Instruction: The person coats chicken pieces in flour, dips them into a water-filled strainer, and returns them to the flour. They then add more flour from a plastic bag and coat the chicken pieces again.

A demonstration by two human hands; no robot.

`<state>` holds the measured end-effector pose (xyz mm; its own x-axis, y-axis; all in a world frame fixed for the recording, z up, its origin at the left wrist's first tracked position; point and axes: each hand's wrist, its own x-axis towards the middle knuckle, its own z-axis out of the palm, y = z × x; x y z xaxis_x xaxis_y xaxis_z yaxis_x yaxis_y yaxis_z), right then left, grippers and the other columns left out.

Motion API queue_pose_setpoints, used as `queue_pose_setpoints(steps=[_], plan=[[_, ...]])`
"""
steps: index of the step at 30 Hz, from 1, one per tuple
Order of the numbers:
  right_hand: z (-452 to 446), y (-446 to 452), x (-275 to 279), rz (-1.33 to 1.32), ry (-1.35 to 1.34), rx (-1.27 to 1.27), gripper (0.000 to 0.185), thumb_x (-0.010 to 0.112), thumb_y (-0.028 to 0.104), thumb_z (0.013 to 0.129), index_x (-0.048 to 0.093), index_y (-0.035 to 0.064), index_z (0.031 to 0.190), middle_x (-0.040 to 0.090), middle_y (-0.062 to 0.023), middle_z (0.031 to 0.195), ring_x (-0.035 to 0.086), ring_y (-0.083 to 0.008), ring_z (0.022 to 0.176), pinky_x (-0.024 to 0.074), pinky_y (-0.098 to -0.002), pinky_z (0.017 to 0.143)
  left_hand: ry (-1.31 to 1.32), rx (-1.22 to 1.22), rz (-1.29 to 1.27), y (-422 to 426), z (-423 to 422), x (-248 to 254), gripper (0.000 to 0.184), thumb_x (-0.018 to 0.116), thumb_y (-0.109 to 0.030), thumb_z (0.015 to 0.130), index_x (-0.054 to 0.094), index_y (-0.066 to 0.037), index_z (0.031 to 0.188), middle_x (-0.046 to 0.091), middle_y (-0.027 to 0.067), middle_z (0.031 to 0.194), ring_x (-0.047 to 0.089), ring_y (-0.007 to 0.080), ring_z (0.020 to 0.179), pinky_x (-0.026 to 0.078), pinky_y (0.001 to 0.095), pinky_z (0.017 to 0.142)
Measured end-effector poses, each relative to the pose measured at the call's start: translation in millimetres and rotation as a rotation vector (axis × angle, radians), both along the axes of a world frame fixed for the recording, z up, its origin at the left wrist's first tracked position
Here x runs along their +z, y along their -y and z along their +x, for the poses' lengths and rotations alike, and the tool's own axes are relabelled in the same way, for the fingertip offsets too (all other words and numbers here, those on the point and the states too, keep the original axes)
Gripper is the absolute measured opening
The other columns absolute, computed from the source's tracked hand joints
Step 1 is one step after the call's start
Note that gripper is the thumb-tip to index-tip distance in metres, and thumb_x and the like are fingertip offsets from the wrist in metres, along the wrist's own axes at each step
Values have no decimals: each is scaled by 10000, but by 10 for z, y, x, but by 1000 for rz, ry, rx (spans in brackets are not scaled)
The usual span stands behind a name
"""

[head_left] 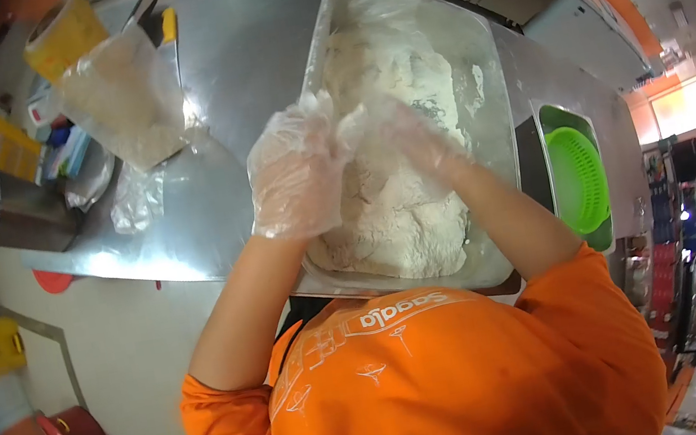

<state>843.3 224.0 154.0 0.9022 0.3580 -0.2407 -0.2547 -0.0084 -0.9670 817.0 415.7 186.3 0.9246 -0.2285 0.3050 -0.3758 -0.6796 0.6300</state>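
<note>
A large rectangular tub (489, 104) stands on the metal table, with a thick bed of white flour (407, 217) in it. My left hand (297, 169), in a clear plastic glove, is raised over the tub's left side, its fingers curled; what they hold, if anything, is hidden. Over the middle of the flour is my right hand (417, 138), smeared by motion, its fingers near those of my left hand. Whether the right fingers are apart or closed cannot be made out.
On the metal table (240, 52), left of the tub, lie a plastic bag (124, 98), a yellow roll (64, 35), a yellow-handled tool (169, 25) and a crumpled clear bag (135, 196). A metal container (28, 212) stands farther left. At the right is a green basket (577, 179) in a tray.
</note>
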Motion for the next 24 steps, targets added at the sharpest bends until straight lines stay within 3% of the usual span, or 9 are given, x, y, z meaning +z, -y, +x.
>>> queue_pose_setpoints(steps=[2, 4, 7, 10, 16, 19, 21, 23, 24], plan=[[14, 36, 113, 113, 154, -160, 744, 577, 354, 834, 178, 115, 1414, 257, -147, 1432, 296, -249, 1300, 237, -346, 1080, -294, -67, 147, 92, -76, 472, 395, 518, -384, 872, 583, -75, 1110, 606, 168, 992, 572, 263, 962, 462, 340, 780], [59, 110, -102, -27, 477, -137, 718, 496, 432, 863, 168, 113, 1417, 243, -146, 1438, 279, -248, 1309, 219, -343, 1085, -676, -199, 257, 263, -103, 753, 433, 529, -426, 863, 583, -68, 1102, 618, 154, 953, 592, 236, 918, 471, 319, 744], [172, 11, 124, -60, 397, -195, 735, 421, 528, 873, 173, 94, 1413, 247, -150, 1436, 279, -252, 1309, 206, -349, 1085, -713, -261, 153, 510, -61, 499, 469, 553, -464, 843, 588, -60, 1078, 619, 140, 934, 600, 206, 866, 479, 311, 707], [307, 37, 49, -127, 412, -236, 737, 421, 544, 872, 223, 66, 1397, 285, -163, 1417, 306, -258, 1294, 219, -354, 1075, -928, -419, -543, 713, -25, 79, 482, 555, -481, 836, 584, -60, 1068, 618, 137, 940, 600, 213, 839, 486, 326, 707], [144, 246, 121, -608, 563, -232, 662, 418, 533, 875, 422, 19, 1292, 435, -171, 1317, 417, -248, 1214, 308, -336, 1019, -711, -603, 73, 763, -78, 114, 427, 541, -427, 855, 584, -56, 1061, 618, 144, 923, 614, 221, 788, 500, 319, 714], [502, 795, -51, -1449, 117, 332, 568, 464, 481, 869, 537, 15, 1185, 512, -171, 1236, 480, -258, 1151, 361, -330, 979, -422, -877, 838, 633, 21, -110, 377, 556, -383, 836, 619, -61, 1023, 632, 144, 955, 628, 238, 817, 500, 309, 718], [171, 1011, 58, -1456, -226, 431, 466, 466, 433, 868, 619, 49, 1082, 561, -185, 1161, 526, -276, 1093, 376, -337, 956, -485, -861, 1166, 538, -38, 124, 338, 578, -338, 808, 646, -75, 1009, 637, 144, 1005, 632, 258, 878, 500, 312, 730], [-38, 987, -81, -1542, -58, 711, 623, 454, 506, 847, 503, -8, 1196, 510, -223, 1215, 521, -285, 1097, 361, -379, 950, -628, -814, 1363, 569, -86, -35, 322, 593, -278, 795, 641, -79, 1043, 629, 130, 1044, 621, 260, 925, 508, 369, 731], [-34, 935, -42, -1440, -200, 827, 618, 465, 486, 841, 484, -2, 1220, 448, -225, 1276, 453, -297, 1169, 328, -373, 988, -709, -786, 1459, 602, -92, -160, 322, 601, -248, 788, 638, -81, 1061, 626, 123, 1064, 616, 262, 949, 513, 397, 732]])
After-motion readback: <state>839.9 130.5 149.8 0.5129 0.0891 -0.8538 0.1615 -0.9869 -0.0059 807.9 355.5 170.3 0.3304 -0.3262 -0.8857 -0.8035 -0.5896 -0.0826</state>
